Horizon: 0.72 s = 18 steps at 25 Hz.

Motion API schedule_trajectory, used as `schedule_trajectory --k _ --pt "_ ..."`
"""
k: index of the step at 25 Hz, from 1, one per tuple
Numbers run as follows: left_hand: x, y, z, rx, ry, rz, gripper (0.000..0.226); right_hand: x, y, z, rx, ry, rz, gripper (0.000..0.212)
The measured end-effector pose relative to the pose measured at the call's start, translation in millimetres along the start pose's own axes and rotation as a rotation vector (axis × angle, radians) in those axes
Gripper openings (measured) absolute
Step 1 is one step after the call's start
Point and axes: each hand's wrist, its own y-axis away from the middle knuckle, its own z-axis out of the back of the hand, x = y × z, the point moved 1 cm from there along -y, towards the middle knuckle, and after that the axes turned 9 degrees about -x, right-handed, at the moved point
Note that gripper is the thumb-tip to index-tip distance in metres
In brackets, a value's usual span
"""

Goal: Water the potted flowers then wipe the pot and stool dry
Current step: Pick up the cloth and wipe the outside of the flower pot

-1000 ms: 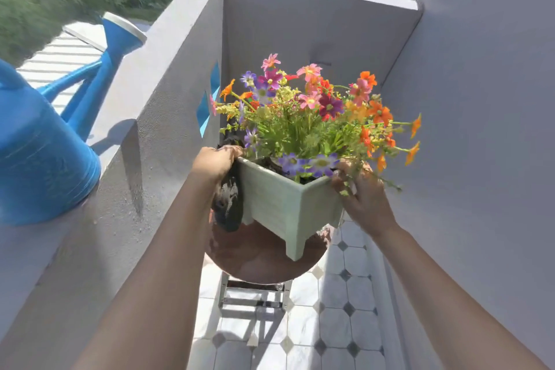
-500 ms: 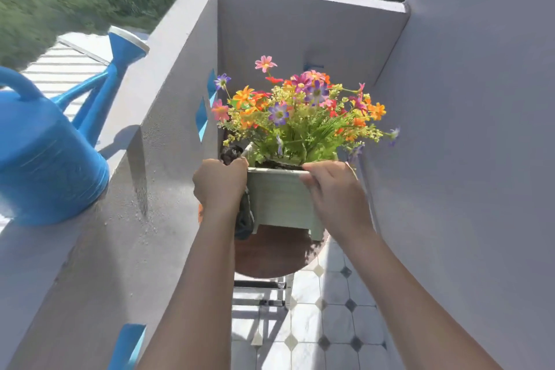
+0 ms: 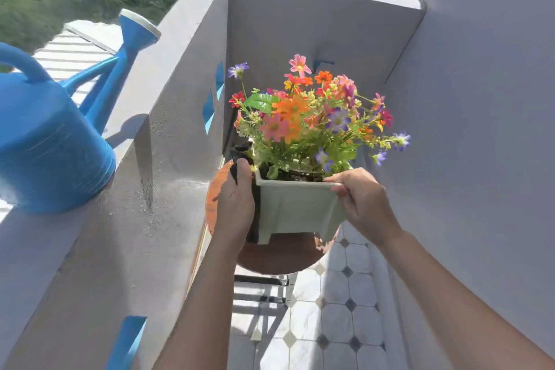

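Note:
A pale green square pot [image 3: 295, 210] with short feet holds colourful flowers [image 3: 312, 117] and stands on a round brown stool [image 3: 279, 255]. My left hand [image 3: 235, 204] presses a dark cloth [image 3: 255, 219] against the pot's left side; part of the cloth sticks out above my fingers. My right hand [image 3: 359, 198] grips the pot's right front rim. A big blue watering can [image 3: 45, 141] rests on the parapet at the left, spout pointing away.
The grey balcony parapet [image 3: 144, 219] runs along the left and a grey wall [image 3: 480, 144] closes the right side and back. White tiled floor [image 3: 336, 324] with dark diamonds lies below. The stool's metal legs [image 3: 264, 288] show beneath the seat.
The pot, held tilted above the stool a second ago, has come down and turned, and now stands level on the seat. My right hand moved to the front rim.

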Motion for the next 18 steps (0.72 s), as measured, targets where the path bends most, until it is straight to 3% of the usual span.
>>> schedule_trajectory --k 3,6,10,12,14,16,18 --pt "8 -34 -10 0.036 0.085 0.179 0.073 2 9 -5 -0.024 0.002 0.069 0.044" --pt "21 -59 -9 0.078 0.027 0.317 0.045 0 13 -10 -0.007 0.021 0.081 0.057" --pt "7 -66 2 0.192 -0.116 0.31 0.018 2 11 -13 0.007 0.024 0.049 0.06" --pt "-4 -61 4 0.218 -0.214 0.278 0.025 6 9 -12 0.051 -0.004 0.009 0.063" --pt "-12 -52 8 0.142 -0.284 0.209 0.024 13 10 -7 0.116 -0.027 -0.031 0.064" --pt "-17 -43 12 0.063 -0.367 0.145 0.028 23 16 -3 0.104 -0.034 -0.142 0.055" --pt "-24 -31 12 0.039 -0.488 0.102 0.028 47 23 4 -0.049 -0.114 -0.445 0.061"
